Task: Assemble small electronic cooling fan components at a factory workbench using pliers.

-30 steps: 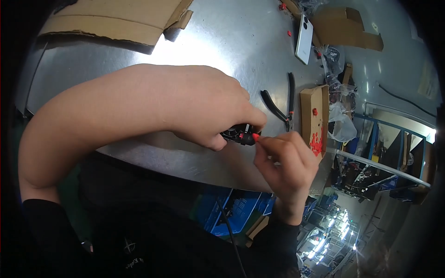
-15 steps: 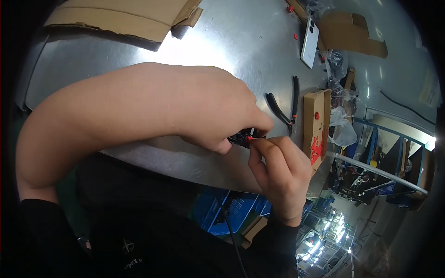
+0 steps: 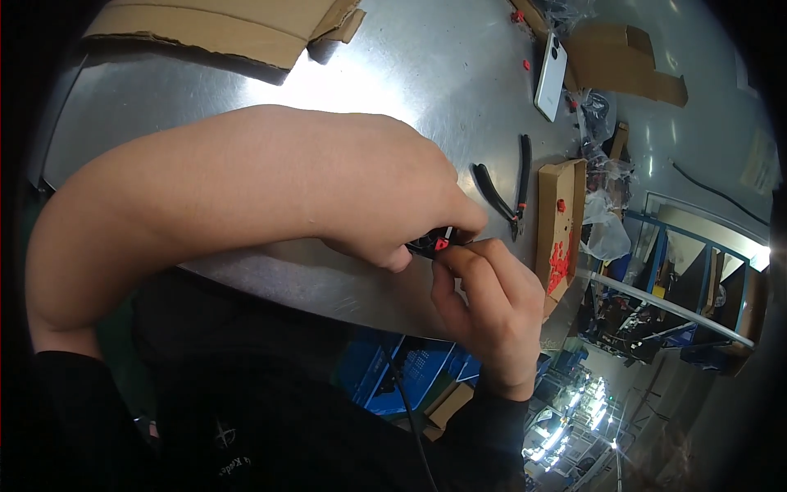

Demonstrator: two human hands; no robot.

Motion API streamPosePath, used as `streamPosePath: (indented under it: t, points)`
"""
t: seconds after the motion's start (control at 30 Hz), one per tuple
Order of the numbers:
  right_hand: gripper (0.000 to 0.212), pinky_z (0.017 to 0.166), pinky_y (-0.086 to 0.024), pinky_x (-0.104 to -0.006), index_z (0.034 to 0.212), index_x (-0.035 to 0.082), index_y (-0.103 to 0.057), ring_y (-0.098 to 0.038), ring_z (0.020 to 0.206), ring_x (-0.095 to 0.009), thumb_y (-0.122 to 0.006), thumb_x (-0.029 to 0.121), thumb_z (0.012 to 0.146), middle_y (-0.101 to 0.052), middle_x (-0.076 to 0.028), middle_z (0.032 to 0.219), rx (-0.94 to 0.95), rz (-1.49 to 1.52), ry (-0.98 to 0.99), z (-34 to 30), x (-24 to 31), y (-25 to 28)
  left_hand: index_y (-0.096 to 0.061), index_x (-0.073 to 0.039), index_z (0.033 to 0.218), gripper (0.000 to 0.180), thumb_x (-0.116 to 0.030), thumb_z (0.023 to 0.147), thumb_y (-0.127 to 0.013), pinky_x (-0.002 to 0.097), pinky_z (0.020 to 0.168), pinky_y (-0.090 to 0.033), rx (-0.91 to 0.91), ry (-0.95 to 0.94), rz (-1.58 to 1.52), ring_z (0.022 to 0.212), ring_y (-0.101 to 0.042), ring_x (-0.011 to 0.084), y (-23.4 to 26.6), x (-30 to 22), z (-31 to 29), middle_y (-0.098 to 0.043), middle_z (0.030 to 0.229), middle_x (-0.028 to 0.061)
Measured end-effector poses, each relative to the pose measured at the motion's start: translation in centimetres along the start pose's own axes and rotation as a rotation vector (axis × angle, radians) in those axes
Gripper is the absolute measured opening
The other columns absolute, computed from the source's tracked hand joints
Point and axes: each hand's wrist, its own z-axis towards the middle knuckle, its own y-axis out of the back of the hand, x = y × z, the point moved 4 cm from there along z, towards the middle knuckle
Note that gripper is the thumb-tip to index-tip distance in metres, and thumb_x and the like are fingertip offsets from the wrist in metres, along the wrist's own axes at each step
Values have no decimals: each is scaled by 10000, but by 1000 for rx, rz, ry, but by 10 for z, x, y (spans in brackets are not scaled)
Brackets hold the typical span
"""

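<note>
My left hand reaches across the metal table with its fingers curled round a small black part, much of which is hidden beneath the hand. At the right end of the black part sits a small red plastic piece. My right hand is closed in a pinch, thumb and forefinger together, with the fingertips against the lower edge of the red piece. Beyond both hands, pliers with black handles lie on the table, their handles spread apart.
Right of the pliers, a shallow cardboard tray holds several red pieces. A white phone lies farther back, near clear plastic bags. A large cardboard box is at the far left. Blue crates stand below the table's near edge.
My right fingertips have shifted slightly left and down, so more of the red piece shows on the black part. My left hand keeps its hold, almost still.
</note>
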Motion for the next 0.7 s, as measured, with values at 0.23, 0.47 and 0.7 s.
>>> streamPosePath:
  t: [0.23, 0.47, 0.7]
  points:
    - [226, 583, -449, -266, 939, -16, -726, -578, 624, -166, -593, -70, 764, -626, -76, 797, -87, 256, -235, -11, -6, 16, -641, -152, 1168, 369, -212, 829, -774, 448, 864, -569, 19, 22, -9, 973, -717, 322, 0, -1, 1, -726, 973, 125]
    - [262, 563, -441, -269, 1073, -18, -708, -557, 585, -152, -607, -41, 833, -580, -87, 760, 39, 256, -311, -8, -6, 1, -641, -143, 1163, 366, -213, 827, -770, 449, 870, -568, -2, 7, -11, 991, -711, 321, -1, 1, 0, -721, 969, 121]
    - [265, 560, -435, -273, 1110, -16, -700, -560, 570, -128, -628, -8, 855, -599, -98, 715, 93, 301, -531, -21, 0, 1, -644, -148, 1154, 358, -216, 823, -764, 456, 854, -564, -3, 15, -3, 987, -703, 330, 0, -2, 1, -712, 970, 125]
